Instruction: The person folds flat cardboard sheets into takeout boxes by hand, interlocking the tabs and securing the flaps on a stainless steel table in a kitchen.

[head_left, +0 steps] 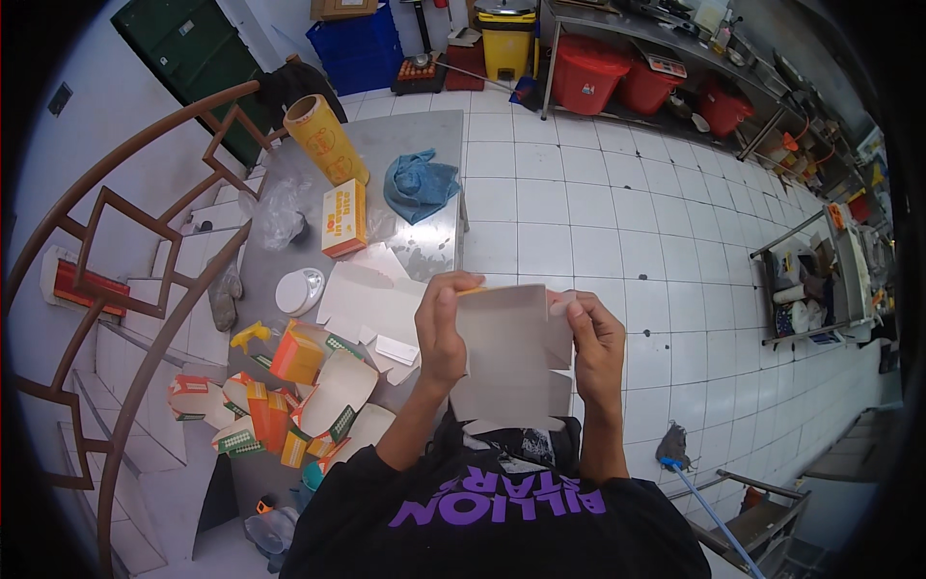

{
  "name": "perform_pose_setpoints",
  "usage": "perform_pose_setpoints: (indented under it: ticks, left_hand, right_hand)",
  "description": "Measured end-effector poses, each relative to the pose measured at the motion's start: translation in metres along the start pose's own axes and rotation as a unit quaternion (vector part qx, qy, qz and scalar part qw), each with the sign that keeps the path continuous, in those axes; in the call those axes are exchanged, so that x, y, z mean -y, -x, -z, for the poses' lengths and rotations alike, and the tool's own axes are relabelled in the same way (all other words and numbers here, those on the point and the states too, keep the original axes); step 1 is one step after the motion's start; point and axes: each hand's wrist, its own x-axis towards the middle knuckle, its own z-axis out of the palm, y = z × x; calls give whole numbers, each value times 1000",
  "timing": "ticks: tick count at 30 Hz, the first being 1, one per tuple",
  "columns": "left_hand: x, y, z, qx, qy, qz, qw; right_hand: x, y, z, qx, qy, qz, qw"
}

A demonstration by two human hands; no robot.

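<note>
In front of my chest I hold up a partly folded cardboard box (502, 352), its plain grey-white inside facing me and an orange strip showing along its far edge. My left hand (442, 333) grips the left side, thumb on the near face. At the right upper corner, the fingers of my right hand (598, 347) pinch a small flap. Flat white card sheets (362, 307) lie on the metal table (434, 135) to the left of my left hand. Closer to me is a heap of orange, green and white folded cartons (275, 415).
A white round device (300, 291), a yellow-orange box (344, 219), a tall yellow roll (326, 143) and a blue cloth (422, 186) share the table. A brown metal railing (159, 386) curves at left. On the tiled floor at right lies a mop (673, 445).
</note>
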Motion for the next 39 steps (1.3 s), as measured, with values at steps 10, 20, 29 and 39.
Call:
perform_pose_setpoints:
  ticks: [10,20,29,39]
  left_hand:
    - [-28,4,-18,-43,-201,-102,973]
    - [-22,-1,-14,118,115,136,977]
    - [-15,3,-11,128,173,87,973]
    - [-14,5,-13,128,179,82,972]
  right_hand:
    - [1,0,-12,-86,136,128,979]
    - [6,6,-23,-57,40,78,995]
    - [13,4,-22,35,70,103,992]
    - [13,0,-20,56,115,144,981]
